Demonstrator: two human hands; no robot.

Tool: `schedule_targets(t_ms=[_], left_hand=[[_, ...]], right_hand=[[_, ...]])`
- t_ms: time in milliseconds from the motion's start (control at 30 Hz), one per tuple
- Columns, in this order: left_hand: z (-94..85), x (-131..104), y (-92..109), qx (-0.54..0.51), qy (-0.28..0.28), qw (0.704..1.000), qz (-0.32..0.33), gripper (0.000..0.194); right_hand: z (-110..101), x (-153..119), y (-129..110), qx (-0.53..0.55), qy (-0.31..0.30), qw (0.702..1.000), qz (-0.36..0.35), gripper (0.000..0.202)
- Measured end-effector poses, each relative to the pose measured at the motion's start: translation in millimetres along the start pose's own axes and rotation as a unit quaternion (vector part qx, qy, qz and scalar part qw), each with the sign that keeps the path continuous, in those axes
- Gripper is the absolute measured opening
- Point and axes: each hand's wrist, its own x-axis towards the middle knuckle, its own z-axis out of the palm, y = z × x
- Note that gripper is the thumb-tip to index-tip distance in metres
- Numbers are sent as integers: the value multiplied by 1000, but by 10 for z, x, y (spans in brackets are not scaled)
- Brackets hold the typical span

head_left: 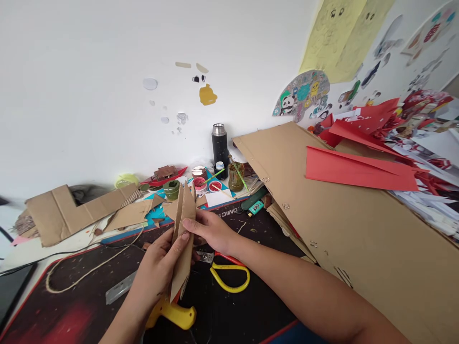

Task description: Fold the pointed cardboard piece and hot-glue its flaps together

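Note:
A folded strip of brown cardboard [187, 210] stands nearly upright between my hands, its layers apart at the top. My left hand [163, 260] is closed round its lower part, the thumb lying on the front face. Higher up, my right hand [208, 229] pinches the right edge, with its thumb on the face and the fingers behind. Below my right wrist lie scissors [231, 282] with yellow and red handles, partly covered by the hand. A yellow tool handle [175, 313], perhaps of a glue gun, pokes out under my left wrist.
Paint jars [172, 189], a black thermos [219, 145] and a jar with brushes [235, 177] stand at the back. A big cardboard sheet [344, 224] leans across the right side, with red paper [358, 167] on it. Cardboard scraps [60, 215] and twine [96, 265] lie left.

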Motion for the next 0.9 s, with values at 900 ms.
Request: schedule_targets(t_ms=[900], left_hand=[[30, -29, 74, 35, -29, 999, 1, 70]], right_hand=[[-32, 35, 39, 33, 28, 999, -30, 66]])
